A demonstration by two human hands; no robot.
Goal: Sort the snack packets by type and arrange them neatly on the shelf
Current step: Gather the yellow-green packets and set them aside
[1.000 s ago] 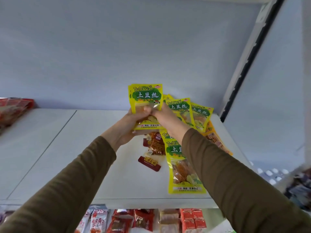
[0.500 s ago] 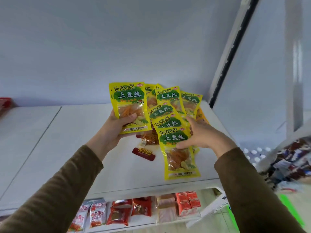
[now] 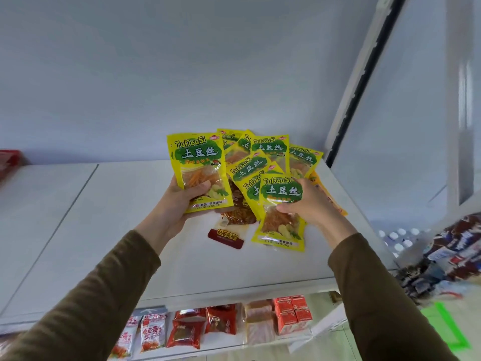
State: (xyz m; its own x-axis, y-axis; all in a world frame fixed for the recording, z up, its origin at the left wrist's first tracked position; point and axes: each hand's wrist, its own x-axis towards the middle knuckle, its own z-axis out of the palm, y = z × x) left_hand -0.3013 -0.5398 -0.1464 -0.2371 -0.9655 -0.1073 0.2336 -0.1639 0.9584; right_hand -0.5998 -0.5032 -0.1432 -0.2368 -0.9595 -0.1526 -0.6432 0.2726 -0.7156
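Observation:
My left hand (image 3: 179, 204) holds one yellow-and-green snack packet (image 3: 199, 162) upright above the white shelf (image 3: 104, 230). My right hand (image 3: 309, 204) grips another yellow packet (image 3: 279, 204) by its middle, its lower end just over the shelf. Behind them several more yellow packets (image 3: 268, 149) lie overlapping in a loose pile on the shelf's right part. A clear packet with a dark red label (image 3: 229, 237) lies under the pile, partly hidden. An orange packet (image 3: 328, 196) pokes out at the right, behind my right hand.
A red packet (image 3: 9, 160) sits at the shelf's far left. The lower shelf (image 3: 223, 343) holds red packets, pale packets and small red boxes (image 3: 292, 313). A black-and-white upright (image 3: 364, 82) bounds the shelf on the right. More goods (image 3: 447, 259) lie lower right.
My right hand has closed on a yellow packet at the front of the pile and raised it a little. The left hand keeps its packet. The view has shifted slightly.

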